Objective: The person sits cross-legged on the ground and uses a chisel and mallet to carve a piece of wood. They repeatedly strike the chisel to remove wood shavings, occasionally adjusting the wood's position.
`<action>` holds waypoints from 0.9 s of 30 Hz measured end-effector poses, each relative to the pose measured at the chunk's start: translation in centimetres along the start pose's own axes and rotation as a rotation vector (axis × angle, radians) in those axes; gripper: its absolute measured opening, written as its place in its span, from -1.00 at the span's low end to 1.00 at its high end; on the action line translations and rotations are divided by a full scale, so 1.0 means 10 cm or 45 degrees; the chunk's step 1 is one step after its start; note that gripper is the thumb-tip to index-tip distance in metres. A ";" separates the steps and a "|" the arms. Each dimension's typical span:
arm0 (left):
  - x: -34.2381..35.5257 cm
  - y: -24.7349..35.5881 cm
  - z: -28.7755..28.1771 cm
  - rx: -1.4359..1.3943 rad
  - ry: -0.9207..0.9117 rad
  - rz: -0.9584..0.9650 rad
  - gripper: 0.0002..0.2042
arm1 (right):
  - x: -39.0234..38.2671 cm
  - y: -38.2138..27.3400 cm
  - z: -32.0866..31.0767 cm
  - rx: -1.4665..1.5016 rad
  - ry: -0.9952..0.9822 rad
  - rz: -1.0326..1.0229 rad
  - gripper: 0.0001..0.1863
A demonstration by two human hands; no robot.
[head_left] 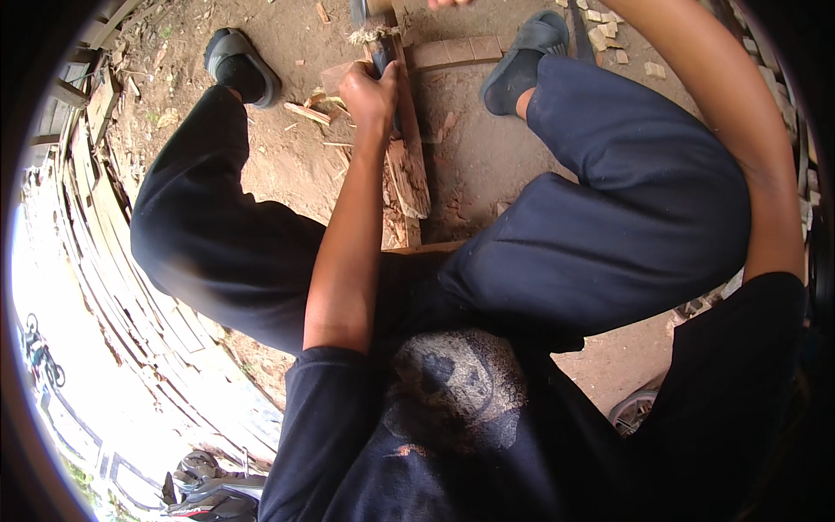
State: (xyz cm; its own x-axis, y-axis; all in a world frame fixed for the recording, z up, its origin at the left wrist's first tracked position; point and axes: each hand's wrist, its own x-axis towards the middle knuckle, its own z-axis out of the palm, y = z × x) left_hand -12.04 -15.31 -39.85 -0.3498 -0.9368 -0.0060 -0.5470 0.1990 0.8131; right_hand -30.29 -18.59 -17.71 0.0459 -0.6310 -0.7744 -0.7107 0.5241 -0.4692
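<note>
Head view: a dark tool [380, 59] is held in the left hand [368, 91], the fingers closed firmly around it. A frayed pale tuft [372, 36] is seen just beyond the fist. The tool is located between the two feet, over a long wood piece [409, 178], whose near end is rough and split; whether tool and wood are touching cannot be determined. The right hand [450, 3] is cut off by the upper edge; only part of the fingers is shown, so neither its opening nor any grip can be told. The right arm is extended around the outside of the right knee.

A reddish board [457, 53] is seen lying to the right of the long piece, near the right shoe [525, 63]. Splinters [309, 113] are scattered on the dirt floor [296, 174] near the left shoe [242, 67]. Small wood blocks [602, 36] are noted beyond the right shoe. Stacked planks [109, 204] are observed at left, a motorcycle [213, 498] at lower left, partly covered by the sleeve.
</note>
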 end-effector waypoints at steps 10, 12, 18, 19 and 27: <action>-0.04 0.09 -0.07 -0.020 -0.072 -0.046 -0.63 | -0.10 0.16 -0.29 0.485 0.063 0.007 -0.82; -0.05 0.10 -0.06 -0.022 -0.061 -0.023 -0.64 | -0.13 0.09 -0.37 0.483 0.245 -0.034 -0.82; -0.03 -0.01 -0.04 0.002 -0.076 -0.015 -0.64 | 0.06 -0.01 0.01 0.070 0.137 -0.011 -0.81; -0.06 0.03 -0.06 0.001 -0.102 -0.045 -0.65 | 0.10 0.01 0.06 0.068 0.040 -0.002 -0.81; -0.09 0.03 -0.08 -0.081 -0.071 0.012 -0.65 | 0.02 0.16 -0.18 0.471 -0.049 0.038 -0.81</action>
State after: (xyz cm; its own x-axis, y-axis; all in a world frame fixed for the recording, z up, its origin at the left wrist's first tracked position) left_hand -11.25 -14.60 -39.07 -0.3972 -0.9173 -0.0290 -0.4944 0.1873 0.8488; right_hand -32.71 -18.90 -17.80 0.0600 -0.5941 -0.8022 -0.4106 0.7178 -0.5623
